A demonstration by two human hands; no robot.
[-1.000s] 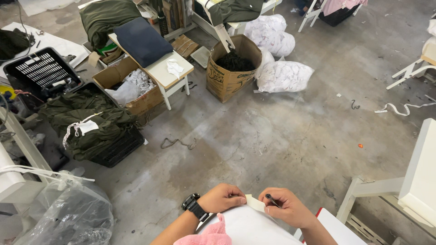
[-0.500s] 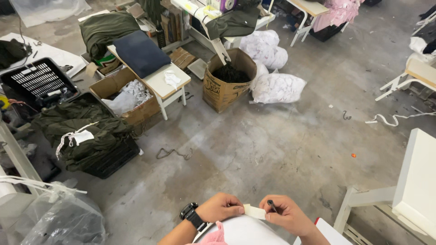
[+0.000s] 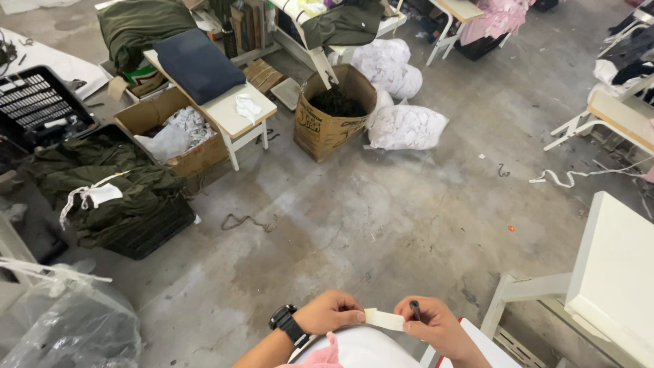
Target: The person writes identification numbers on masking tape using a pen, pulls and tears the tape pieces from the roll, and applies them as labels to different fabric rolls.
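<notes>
While both hands work at 6 o'clock in the view, low against the bottom edge, a small pale label strip (image 3: 383, 318) is stretched between them. Left hand (image 3: 328, 313) pinches the strip's left end between thumb and fingertips, fingers narrow; a black wristwatch (image 3: 285, 320) sits on that wrist. Right hand (image 3: 436, 328) pinches the strip's right end and also grips a thin dark pen-like tool (image 3: 415, 309), upright between the fingers; its exact kind cannot be told. Just below the hands lies white fabric (image 3: 361, 347), with a pink piece (image 3: 320, 356) at its left edge.

At 12 o'clock on the concrete floor stands an open cardboard box (image 3: 325, 129) holding dark material, with white stuffed bags (image 3: 406, 127) just beside it at 1 o'clock. At 10 o'clock, a low white bench (image 3: 230, 117) bears a navy folded cloth (image 3: 197, 65). At 9 o'clock, olive green garments (image 3: 102, 184) are heaped on a black crate. At 3 o'clock, a white table (image 3: 613, 272)
</notes>
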